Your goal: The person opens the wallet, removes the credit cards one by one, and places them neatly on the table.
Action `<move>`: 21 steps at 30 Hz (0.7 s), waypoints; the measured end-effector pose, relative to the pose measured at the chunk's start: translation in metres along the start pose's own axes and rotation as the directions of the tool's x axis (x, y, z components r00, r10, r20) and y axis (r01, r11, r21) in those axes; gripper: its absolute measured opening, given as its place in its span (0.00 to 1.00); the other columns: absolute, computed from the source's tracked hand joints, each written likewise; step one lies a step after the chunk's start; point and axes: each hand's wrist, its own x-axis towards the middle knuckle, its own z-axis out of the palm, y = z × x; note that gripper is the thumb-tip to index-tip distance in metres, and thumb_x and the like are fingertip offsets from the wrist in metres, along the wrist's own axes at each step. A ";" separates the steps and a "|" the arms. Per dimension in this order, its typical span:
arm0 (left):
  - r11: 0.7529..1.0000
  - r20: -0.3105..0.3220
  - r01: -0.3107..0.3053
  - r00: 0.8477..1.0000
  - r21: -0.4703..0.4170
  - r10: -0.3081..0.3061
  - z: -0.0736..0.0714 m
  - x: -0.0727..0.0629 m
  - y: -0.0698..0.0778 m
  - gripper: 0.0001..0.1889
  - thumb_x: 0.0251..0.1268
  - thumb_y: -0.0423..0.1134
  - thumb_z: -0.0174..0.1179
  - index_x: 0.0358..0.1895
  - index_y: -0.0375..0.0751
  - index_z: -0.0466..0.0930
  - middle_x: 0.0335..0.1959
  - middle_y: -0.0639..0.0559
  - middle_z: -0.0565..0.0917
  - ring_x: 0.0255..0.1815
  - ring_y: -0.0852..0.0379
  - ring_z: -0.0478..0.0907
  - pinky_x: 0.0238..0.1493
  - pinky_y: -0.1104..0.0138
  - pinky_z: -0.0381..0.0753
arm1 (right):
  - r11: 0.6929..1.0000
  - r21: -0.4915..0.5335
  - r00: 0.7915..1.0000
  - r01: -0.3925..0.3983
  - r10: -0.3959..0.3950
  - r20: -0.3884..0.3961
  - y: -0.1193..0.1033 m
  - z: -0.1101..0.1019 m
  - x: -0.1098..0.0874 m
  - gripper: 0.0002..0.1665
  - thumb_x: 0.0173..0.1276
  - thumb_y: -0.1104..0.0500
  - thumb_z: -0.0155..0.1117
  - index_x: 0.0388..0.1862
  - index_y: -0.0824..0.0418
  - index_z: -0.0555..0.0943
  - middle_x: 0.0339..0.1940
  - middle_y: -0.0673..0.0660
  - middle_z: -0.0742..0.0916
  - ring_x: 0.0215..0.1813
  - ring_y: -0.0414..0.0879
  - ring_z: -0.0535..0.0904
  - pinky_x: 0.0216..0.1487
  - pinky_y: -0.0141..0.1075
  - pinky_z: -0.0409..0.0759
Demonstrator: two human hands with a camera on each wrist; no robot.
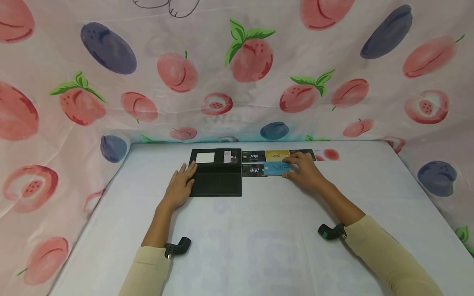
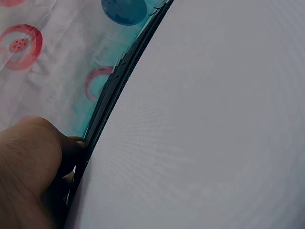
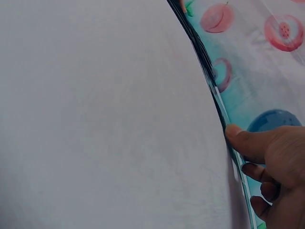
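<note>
An open black wallet (image 1: pixel 216 183) lies flat on the white table, with a white slip (image 1: pixel 205 158) and a small pinkish card (image 1: pixel 227 156) in its upper half. My left hand (image 1: pixel 179 186) rests along the wallet's left edge, fingers extended. To the wallet's right are two rows of cards. My right hand (image 1: pixel 305 172) holds a blue VIP card (image 1: pixel 275 168) by its right end, thumb at the lower corner and a finger at the upper one. Beside it lies a black Vip card (image 1: pixel 253 170), print upside down. Above are another black Vip card (image 1: pixel 254 156) and a gold card (image 1: pixel 275 155).
Partly under my right fingers, a dark card (image 1: pixel 308 152) ends the upper row. Further right is a red fruit picture (image 1: pixel 331 154); whether it is a card, I cannot tell. Fruit-printed cloth (image 1: pixel 222 90) hangs behind the white table (image 1: pixel 252 246).
</note>
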 end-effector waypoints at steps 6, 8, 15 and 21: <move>1.000 0.003 -0.005 1.000 -0.002 0.005 0.000 0.001 -0.001 0.29 0.83 0.32 0.46 0.83 0.35 0.56 0.85 0.44 0.54 0.86 0.39 0.41 0.84 0.46 0.34 | 1.000 -0.014 1.000 -0.001 0.001 -0.012 0.003 0.000 -0.003 0.31 0.66 0.57 0.80 0.66 0.65 0.83 0.65 0.71 0.78 0.63 0.65 0.66 0.57 0.57 0.75; 1.000 0.000 -0.008 1.000 -0.001 0.008 -0.001 0.001 -0.001 0.29 0.83 0.31 0.46 0.83 0.34 0.56 0.85 0.43 0.55 0.86 0.38 0.41 0.84 0.46 0.34 | 1.000 -0.013 1.000 0.000 0.000 -0.012 0.003 -0.001 -0.004 0.31 0.66 0.57 0.80 0.66 0.65 0.83 0.65 0.71 0.78 0.62 0.64 0.66 0.56 0.57 0.75; 1.000 -0.007 -0.018 1.000 -0.012 0.018 -0.001 -0.001 0.000 0.29 0.82 0.31 0.47 0.82 0.33 0.57 0.85 0.42 0.55 0.86 0.37 0.41 0.84 0.45 0.35 | 1.000 -0.002 1.000 0.004 -0.004 -0.005 0.005 -0.003 -0.008 0.31 0.67 0.57 0.79 0.66 0.66 0.83 0.60 0.69 0.79 0.62 0.65 0.67 0.60 0.59 0.75; 1.000 -0.005 -0.017 1.000 -0.010 0.017 -0.001 -0.001 0.000 0.29 0.83 0.31 0.46 0.82 0.33 0.56 0.85 0.43 0.55 0.86 0.38 0.41 0.84 0.46 0.35 | 0.999 0.033 1.000 -0.014 0.013 0.009 0.007 -0.003 -0.011 0.32 0.67 0.58 0.79 0.68 0.65 0.81 0.59 0.68 0.78 0.61 0.64 0.67 0.59 0.58 0.75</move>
